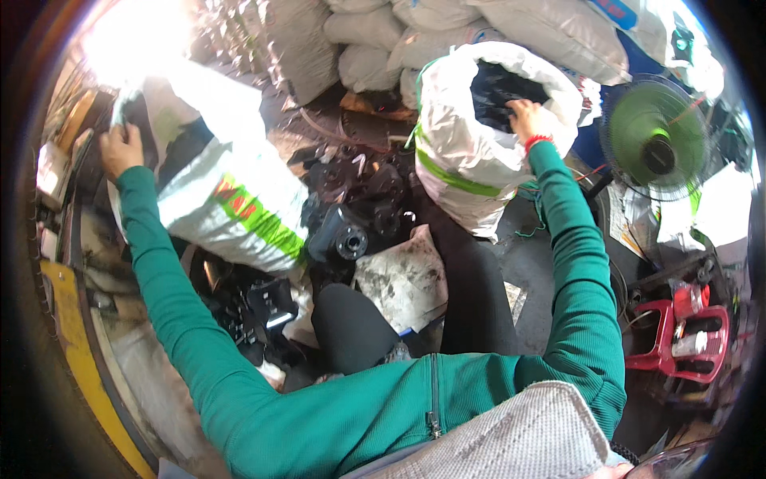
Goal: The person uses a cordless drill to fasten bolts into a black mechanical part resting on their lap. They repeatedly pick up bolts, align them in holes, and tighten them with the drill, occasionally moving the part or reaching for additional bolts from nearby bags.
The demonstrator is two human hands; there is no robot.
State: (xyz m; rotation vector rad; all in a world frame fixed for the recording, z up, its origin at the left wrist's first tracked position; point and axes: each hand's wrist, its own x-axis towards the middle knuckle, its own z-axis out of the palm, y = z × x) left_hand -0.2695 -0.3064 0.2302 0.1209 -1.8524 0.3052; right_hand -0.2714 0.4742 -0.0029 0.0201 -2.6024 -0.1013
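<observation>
On the left, a white woven sack (275,199) with a green band leans with its mouth open. My left hand (122,150) is closed on the rim at its far left side. Standing at the right is a second white sack (455,188), its rolled-down mouth showing dark contents (499,92). Over that mouth's right side reaches my right hand (528,120), its fingers apart above the dark contents. Nothing shows in them. Between the sacks lies a heap of black plastic-looking parts (347,188), including a rounded black part with a round hub (349,242).
Stacked white sacks (367,68) line the back. A green-bladed fan (658,152) stands at the right, above a red plastic stool (658,339) with a cup on it. A stained pale sheet (407,275) lies before my knees. A yellow edge (72,335) runs along the left.
</observation>
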